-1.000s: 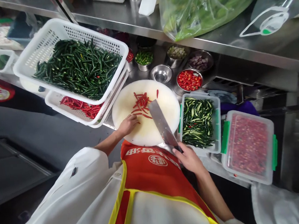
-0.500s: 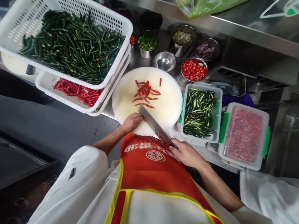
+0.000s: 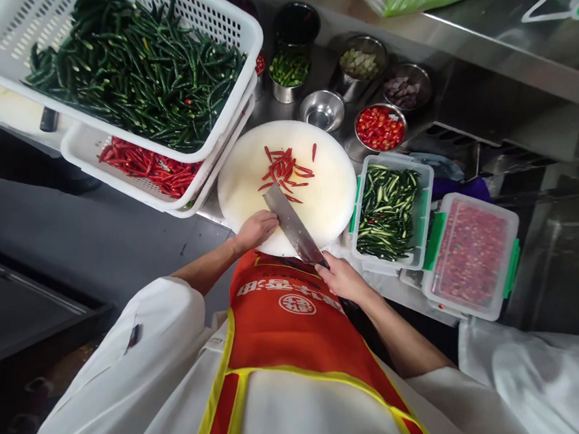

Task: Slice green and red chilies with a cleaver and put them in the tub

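Note:
My right hand (image 3: 345, 278) grips the handle of a cleaver (image 3: 292, 222), whose broad blade slants up and left across the near part of a round white cutting board (image 3: 239, 161). Small wet bits cling to the blade. Beside the blade's left face, my left hand (image 3: 257, 231) rests on the board with curled fingers; whatever is under the fingertips is hidden. Just beyond the blade tip lies a loose pile of red chilies (image 3: 283, 167). One single red chili (image 3: 314, 152) lies apart on the right.
A white basket of green chilies (image 3: 252, 66) is stacked over a basket with red chilies (image 3: 153, 169) on the left. Metal cups, including one of chopped red chilies (image 3: 380, 128), stand behind. Boxes of sliced green chilies (image 3: 389, 212) and pinkish minced food (image 3: 473, 256) are right.
The cleaver has shifted slightly up and left, its blade now less slanted. My left hand has edged upward on the board. The view has shifted a little.

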### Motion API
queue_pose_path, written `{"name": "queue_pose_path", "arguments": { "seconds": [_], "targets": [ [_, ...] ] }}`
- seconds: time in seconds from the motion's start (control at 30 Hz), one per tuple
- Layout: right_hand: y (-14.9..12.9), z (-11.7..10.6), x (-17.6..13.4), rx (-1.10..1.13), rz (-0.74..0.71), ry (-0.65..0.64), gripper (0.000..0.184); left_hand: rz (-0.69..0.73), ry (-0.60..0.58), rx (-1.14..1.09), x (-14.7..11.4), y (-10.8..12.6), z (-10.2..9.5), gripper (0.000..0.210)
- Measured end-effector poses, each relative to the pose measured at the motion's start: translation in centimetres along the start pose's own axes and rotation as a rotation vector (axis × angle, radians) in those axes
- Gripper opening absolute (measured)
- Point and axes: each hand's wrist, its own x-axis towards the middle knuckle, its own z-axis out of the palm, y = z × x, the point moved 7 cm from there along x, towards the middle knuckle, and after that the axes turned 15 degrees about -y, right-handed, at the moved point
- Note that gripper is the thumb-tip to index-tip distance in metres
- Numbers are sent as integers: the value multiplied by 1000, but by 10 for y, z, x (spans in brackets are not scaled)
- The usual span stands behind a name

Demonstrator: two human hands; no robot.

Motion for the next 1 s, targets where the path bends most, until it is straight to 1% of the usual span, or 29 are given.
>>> {"name": "queue_pose_path", "arguments": {
  "seconds": [0.13, 0.27, 0.33, 0.43, 0.57, 0.63, 0.73, 0.8, 0.87, 0.93, 1.0],
  "targets": [
    [5, -4, -17, 30, -28, 17, 28, 18, -4, -3, 0, 1, 0, 24],
    [9, -8, -30, 33, -9, 23, 28, -57, 12, -30, -2, -6, 4, 25],
    [10, -6, -29, 15, 10, 21, 29, -87, 9, -34, -2, -9, 7, 25],
    [9, -1, -18, -51, 23, 19, 31, -78, -20, -41, -1, -8, 8, 24],
    [4, 2, -3, -103, -22, 55, 33, -53, -42, -49, 0, -6, 5, 26],
    [7, 0, -4, -72, -41, 58, 31, -56, -34, -37, -1, -6, 4, 27],
    [27, 0, -21, 71, 8, 11, 28, -59, -27, 5, 1, -3, 2, 29],
    [46, 1, -38, 198, 62, 2, 27, -36, -52, 33, 9, -1, 2, 30],
    [61, 0, -57, 304, 92, 51, 28, -19, -76, 47, 23, -1, 0, 30],
    [70, 0, -74, 368, 106, 103, 31, -48, -66, 54, 42, -8, -5, 29],
    [70, 4, -85, 373, 125, 104, 34, -84, -78, 69, 63, -18, -10, 27]
  ]
}}
